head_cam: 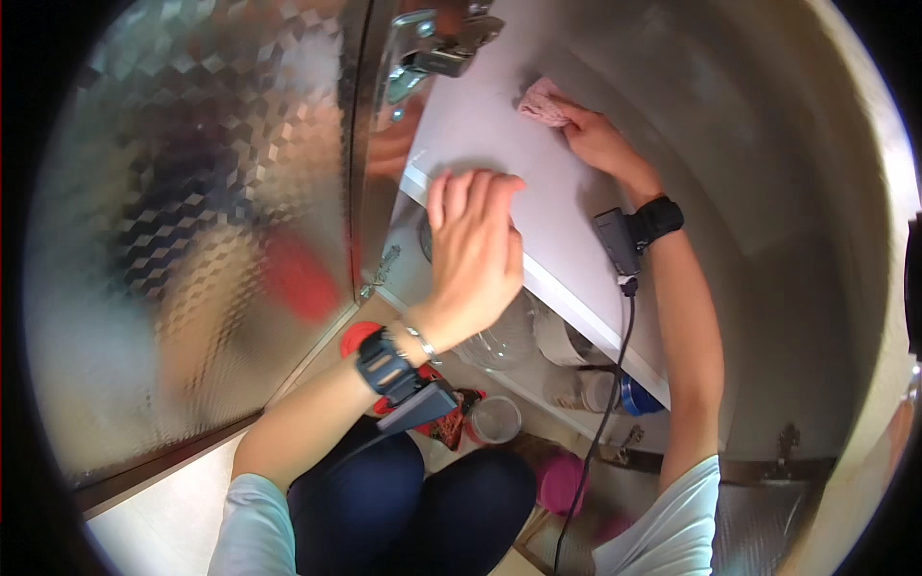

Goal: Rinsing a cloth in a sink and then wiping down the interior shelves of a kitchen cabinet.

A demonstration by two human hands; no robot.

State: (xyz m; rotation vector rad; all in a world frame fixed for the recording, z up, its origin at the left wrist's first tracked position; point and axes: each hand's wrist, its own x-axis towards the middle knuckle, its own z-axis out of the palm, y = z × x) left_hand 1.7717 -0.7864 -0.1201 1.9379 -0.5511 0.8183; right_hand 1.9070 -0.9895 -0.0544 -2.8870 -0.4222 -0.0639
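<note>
A folded pink cloth [540, 102] is pressed against the white cabinet shelf [497, 129], toward its back. My right hand [601, 140] grips the cloth, arm reaching deep into the cabinet. Over the shelf's front edge [547, 277] is my left hand [475, 245], palm down, fingers slightly bent with nothing visible in them. Whether its fingertips touch the shelf is hard to tell. Each wrist wears a strapped black device; a cable [601, 425] hangs from the right one [618, 237].
A patterned reflective cabinet door [216, 180] stands swung out at left, on a metal hinge [439, 54]. Below the shelf are a clear glass container [497, 345] and a blue-lidded jar [639, 396]. A clear jar [495, 419], a red packet [446, 428] and a pink container [562, 482] sit near my knees.
</note>
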